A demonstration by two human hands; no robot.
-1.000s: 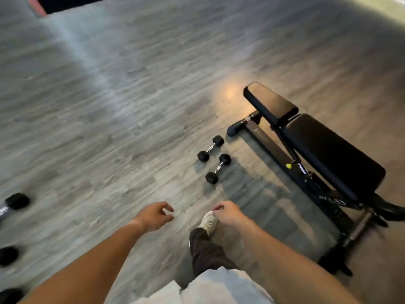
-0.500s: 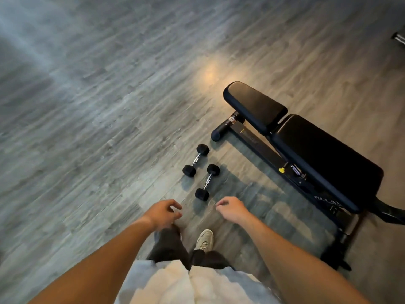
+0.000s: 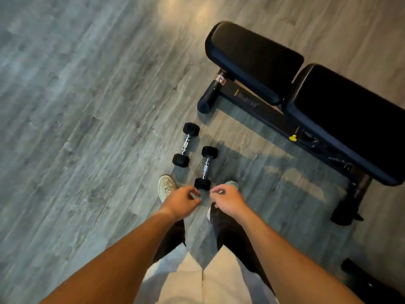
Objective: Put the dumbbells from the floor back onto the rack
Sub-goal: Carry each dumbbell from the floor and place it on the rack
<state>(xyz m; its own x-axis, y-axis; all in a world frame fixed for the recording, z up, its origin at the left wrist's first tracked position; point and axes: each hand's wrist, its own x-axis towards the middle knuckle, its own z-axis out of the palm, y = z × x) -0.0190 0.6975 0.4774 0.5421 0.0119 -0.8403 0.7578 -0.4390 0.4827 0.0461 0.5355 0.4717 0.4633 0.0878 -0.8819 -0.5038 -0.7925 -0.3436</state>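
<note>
Right shoe (image 3: 231,184) mostly hidden behind empty hands (image 3: 205,199) above dumbbells (image 3: 196,154)

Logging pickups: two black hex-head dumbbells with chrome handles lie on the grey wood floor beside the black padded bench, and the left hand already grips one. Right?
Not quite. The head view shows both black hex-head dumbbells lying on the grey wood floor beside the black padded bench, but the left hand is empty, like the right hand.

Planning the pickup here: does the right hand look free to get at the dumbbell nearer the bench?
Probably yes. The right hand is empty, hovering just short of the nearer dumbbell, with only bare floor between. The bench stands off to the side.
</note>
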